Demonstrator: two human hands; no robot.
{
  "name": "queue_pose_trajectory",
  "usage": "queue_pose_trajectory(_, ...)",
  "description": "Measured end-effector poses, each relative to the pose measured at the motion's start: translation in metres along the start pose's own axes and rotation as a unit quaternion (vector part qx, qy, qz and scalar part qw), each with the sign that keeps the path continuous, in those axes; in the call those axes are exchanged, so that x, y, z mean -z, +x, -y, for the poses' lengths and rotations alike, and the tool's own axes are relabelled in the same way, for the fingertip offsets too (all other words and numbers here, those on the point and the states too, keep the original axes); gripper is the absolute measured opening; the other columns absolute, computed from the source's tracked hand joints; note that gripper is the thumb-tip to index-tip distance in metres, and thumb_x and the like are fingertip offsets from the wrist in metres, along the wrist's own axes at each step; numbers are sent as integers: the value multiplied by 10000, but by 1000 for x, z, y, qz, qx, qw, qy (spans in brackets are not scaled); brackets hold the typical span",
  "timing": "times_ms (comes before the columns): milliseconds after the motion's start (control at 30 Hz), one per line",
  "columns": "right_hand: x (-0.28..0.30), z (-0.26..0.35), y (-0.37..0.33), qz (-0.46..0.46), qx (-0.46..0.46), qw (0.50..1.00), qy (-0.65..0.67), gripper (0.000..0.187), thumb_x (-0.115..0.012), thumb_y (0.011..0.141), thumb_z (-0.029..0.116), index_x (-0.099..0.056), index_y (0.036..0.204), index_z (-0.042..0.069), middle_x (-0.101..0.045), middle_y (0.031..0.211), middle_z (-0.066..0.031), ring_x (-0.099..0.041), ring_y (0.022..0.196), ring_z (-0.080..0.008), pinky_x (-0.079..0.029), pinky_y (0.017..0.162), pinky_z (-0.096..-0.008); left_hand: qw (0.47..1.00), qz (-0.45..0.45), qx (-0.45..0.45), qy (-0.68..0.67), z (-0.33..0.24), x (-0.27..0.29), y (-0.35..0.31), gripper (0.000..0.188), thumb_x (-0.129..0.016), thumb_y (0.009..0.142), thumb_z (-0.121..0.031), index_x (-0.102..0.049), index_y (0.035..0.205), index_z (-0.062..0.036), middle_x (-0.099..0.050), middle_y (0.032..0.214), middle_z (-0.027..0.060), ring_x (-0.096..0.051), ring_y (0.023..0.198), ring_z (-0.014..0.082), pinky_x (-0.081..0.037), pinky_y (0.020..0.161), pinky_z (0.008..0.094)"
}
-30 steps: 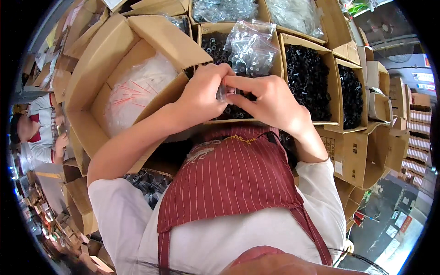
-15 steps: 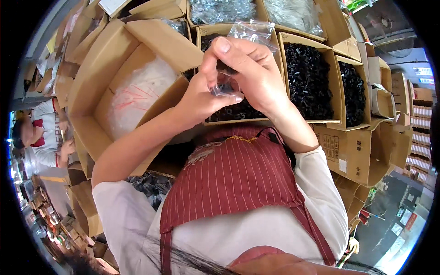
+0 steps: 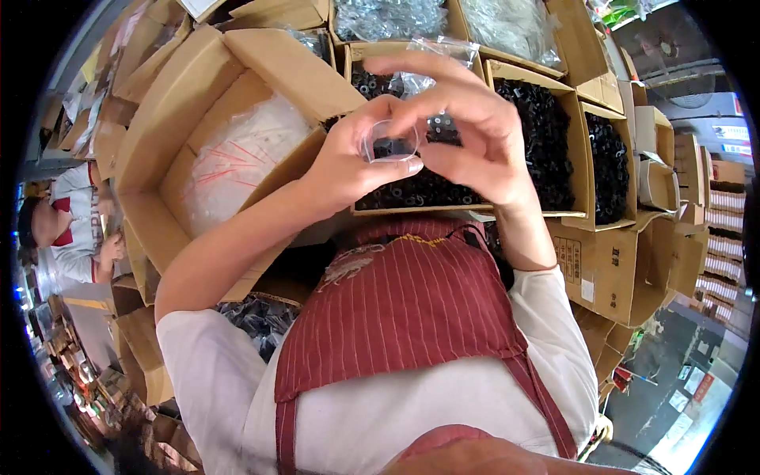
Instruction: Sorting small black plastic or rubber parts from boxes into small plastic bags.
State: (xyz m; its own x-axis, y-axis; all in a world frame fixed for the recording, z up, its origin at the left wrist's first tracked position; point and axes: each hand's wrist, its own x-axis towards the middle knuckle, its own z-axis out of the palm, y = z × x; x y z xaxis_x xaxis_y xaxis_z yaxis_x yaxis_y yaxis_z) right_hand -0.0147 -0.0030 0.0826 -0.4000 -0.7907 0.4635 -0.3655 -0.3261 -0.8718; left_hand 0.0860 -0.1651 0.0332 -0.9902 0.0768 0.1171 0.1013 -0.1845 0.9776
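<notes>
Warehouse aisle of open cardboard boxes [image 3: 237,71] of black parts [image 3: 546,142]: left hand [image 3: 352,162] and right hand [image 3: 475,134] both pinch a small clear plastic bag [image 3: 389,146] between fingertips, above the box; likely light, limp, slippery, best gripped at its edges.

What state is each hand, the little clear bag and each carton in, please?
left hand: raised, pinching the small clear bag.
right hand: raised, fingers on the same bag.
small clear bag: held between both hands, above the cartons.
middle carton: open, holding black parts.
left carton: open, white bag inside.
</notes>
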Motion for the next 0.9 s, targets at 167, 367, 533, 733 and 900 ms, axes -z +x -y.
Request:
queue_pose_trajectory(167, 18, -25, -18, 31, 67, 962, -261, 139, -716, 768, -34, -705, 895, 22, -651, 1281, -177, -588, 1207, -326, -440, 1030, -451, 997, 37, 61, 43, -6, 10, -3, 494, -644, 889, 4, -524, 1368, -1, -617, 1224, 59, -564, 1153, 159, -430, 1037, 337)
queue_pose_trajectory(367, 37, -63, -29, -152, -172, 967, -109, 144, -676, 914, 43, -683, 1039, -29, -717, 963, -59, -674, 910, -120, -528, 798, -264, 971, -58, -14, 232, -36, 41, 17, 314, -545, 993, -69, -600, 1298, -19, -683, 1181, 66, -615, 1079, 116, -477, 931, 277)
queue_pose_trajectory(533, 55, -124, -30, -59, -202, 950, -231, 142, -675, 917, 78, -691, 1030, -6, -707, 892, -65, -684, 869, -102, -534, 751, -263, 887, -26, 49, 458, -99, 97, 22, 216, -596, 982, -201, -686, 1067, -24, -709, 925, 10, -643, 888, 104, -476, 783, 288)
queue_pose_trajectory(733, 61, -150, -35, -216, -76, 938, -258, 234, -627, 847, 34, -721, 1060, 52, -709, 1091, -129, -689, 985, -293, -549, 891, -352, 562, -71, 303, 767, -104, 126, 20, 317, -676, 881, -260, -686, 952, 49, -695, 819, 199, -677, 782, 330, -517, 753, 400)
queue_pose_trajectory(900, 42, -123, -39, -265, -55, 942, -198, 231, -620, 878, 7, -690, 1098, 21, -708, 1105, -107, -702, 981, -235, -547, 893, -321, 654, -8, 231, 721, -10, 212, 12, 432, -693, 808, -280, -686, 1056, 74, -694, 1020, 282, -659, 1019, 430, -519, 943, 469)
